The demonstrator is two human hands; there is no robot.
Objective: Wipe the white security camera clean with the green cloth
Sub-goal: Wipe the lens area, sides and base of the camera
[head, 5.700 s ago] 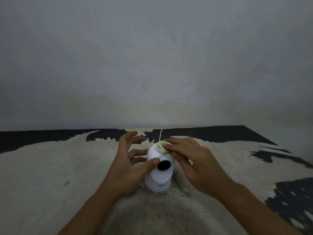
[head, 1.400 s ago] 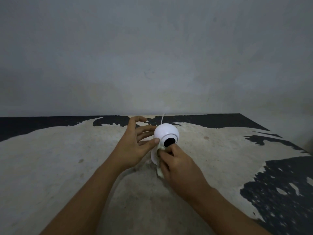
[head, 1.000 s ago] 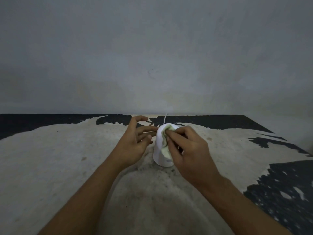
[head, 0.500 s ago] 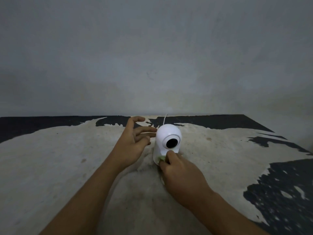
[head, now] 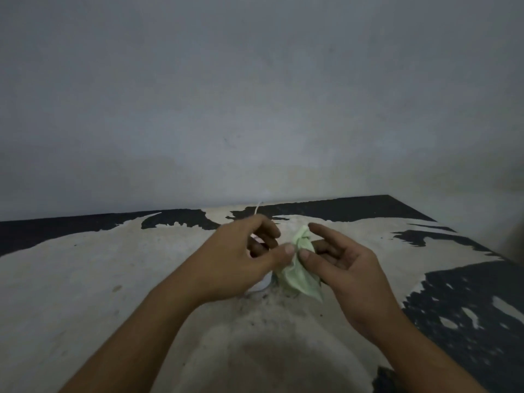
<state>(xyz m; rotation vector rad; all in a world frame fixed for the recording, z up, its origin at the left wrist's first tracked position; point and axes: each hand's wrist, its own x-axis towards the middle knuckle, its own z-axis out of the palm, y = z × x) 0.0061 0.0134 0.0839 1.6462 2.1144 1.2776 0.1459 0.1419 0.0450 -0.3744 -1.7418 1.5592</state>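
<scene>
The pale green cloth (head: 300, 276) hangs bunched between my two hands, a little above the table. My left hand (head: 241, 259) pinches its left edge with the thumb tip. Its other edge is gripped by my right hand (head: 348, 268), thumb in front and fingers behind. The white security camera (head: 266, 281) stands on the table behind my left hand and the cloth. Only a sliver of its base shows; its head and lens are hidden. Its thin white cable (head: 257, 209) runs up toward the wall.
The table (head: 113, 265) has a worn pale top with black patches along the back and right side. A plain grey wall (head: 255, 95) rises just behind it. The table's right edge (head: 482, 251) runs diagonally at the right.
My right hand has lifted the cloth off the camera's base. My left hand has come off the camera's side and taken the cloth too, now covering the camera from view.
</scene>
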